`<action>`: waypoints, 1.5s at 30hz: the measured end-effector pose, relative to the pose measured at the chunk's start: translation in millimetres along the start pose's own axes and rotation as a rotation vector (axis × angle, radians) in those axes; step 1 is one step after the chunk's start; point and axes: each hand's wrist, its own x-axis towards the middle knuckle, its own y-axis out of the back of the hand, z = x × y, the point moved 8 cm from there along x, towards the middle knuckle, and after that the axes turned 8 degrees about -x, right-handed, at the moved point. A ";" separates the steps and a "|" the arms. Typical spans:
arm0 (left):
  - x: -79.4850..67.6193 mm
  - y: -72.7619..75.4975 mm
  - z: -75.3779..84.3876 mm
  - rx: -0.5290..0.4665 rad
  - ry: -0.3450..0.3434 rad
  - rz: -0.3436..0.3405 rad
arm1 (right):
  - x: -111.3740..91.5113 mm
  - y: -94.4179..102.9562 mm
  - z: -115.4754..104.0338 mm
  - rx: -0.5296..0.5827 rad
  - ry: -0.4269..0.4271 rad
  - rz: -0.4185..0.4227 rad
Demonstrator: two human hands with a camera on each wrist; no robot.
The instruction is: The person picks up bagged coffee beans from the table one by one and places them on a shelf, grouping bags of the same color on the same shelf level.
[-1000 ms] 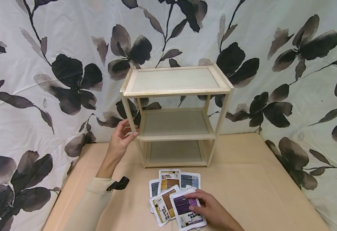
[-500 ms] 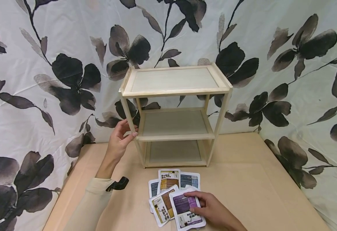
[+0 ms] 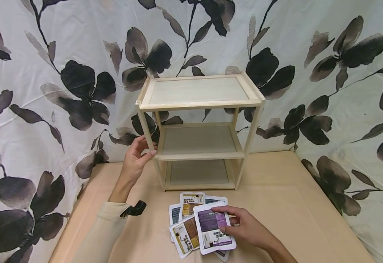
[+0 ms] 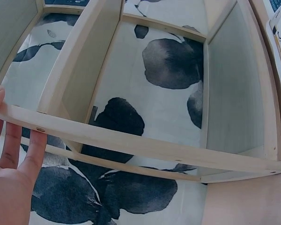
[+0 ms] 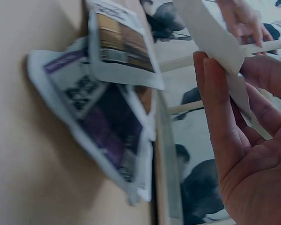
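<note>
A three-tier pale wooden shelf [image 3: 198, 91] stands upright on the table. My left hand [image 3: 134, 162] grips its left front post, thumb in front and fingers behind; the left wrist view shows those fingers [image 4: 33, 154] along the post. With the right hand [image 3: 252, 228] I pinch a white-edged purple packet [image 3: 212, 228] by its right side, thumb on its printed face. It is raised over a pile of flat packets. Edge-on, the held packet [image 5: 210, 33] appears in the right wrist view, apart from the pile.
Under the held packet lie brown-and-yellow packets [image 3: 183, 237], blue ones [image 3: 175, 212] and another purple packet [image 5: 93, 103], overlapping before the shelf. The table [image 3: 293, 204] has a light tan surface. A floral cloth [image 3: 336, 128] hangs behind and at the sides.
My right hand has lifted the purple packet slightly up off the pile, uncovering the corner of another purple packet below. The left hand and shelf stay put.
</note>
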 end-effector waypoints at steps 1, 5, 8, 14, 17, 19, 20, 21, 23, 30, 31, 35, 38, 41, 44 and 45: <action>0.3 -0.1 0.0 0.000 0.001 0.000 | 0.1 2.3 -3.6 0.001 0.005 0.002; 0.3 0.1 -0.3 -0.010 0.002 0.002 | 0.9 10.1 -18.2 -0.001 0.032 0.004; -0.5 0.9 -0.5 -0.016 0.001 0.006 | 1.2 14.7 -29.4 -0.007 0.061 0.006; -1.0 1.1 -0.1 -0.006 0.002 0.002 | 1.2 27.0 -53.4 -0.014 0.114 0.025; -0.1 1.0 0.0 -0.004 0.000 -0.007 | 2.1 35.0 -64.9 -0.026 0.104 0.042; 0.4 0.6 0.8 -0.003 -0.004 -0.013 | 3.1 40.3 -72.6 -0.039 0.102 0.056; 0.6 0.4 1.1 -0.003 -0.005 -0.017 | 3.5 43.0 -76.1 -0.050 0.101 0.065; 0.7 0.3 1.4 -0.007 -0.006 -0.016 | 4.0 45.5 -79.5 -0.056 0.101 0.071; 0.7 0.4 1.8 -0.010 -0.005 -0.013 | 4.9 50.0 -85.9 -0.075 0.103 0.085; 0.7 0.7 1.4 -0.009 -0.003 -0.006 | 9.9 59.9 -104.3 -0.108 0.131 0.095; 0.8 0.4 1.2 -0.009 -0.004 -0.007 | 10.8 61.4 -106.7 -0.111 0.138 0.098; 1.6 0.2 -0.2 -0.016 -0.003 -0.008 | 13.7 66.6 -118.3 -0.108 0.179 0.101; 1.8 0.8 -1.3 -0.022 0.002 -0.006 | 15.0 69.9 -127.9 -0.096 0.214 0.088; 1.5 1.1 -0.9 -0.016 0.007 -0.006 | 16.1 74.2 -136.3 -0.104 0.225 0.090; 1.3 1.1 0.2 -0.008 0.007 -0.009 | 17.4 79.1 -144.1 -0.124 0.217 0.102; 1.3 1.0 0.4 -0.006 0.007 -0.010 | 17.8 80.8 -146.4 -0.132 0.210 0.107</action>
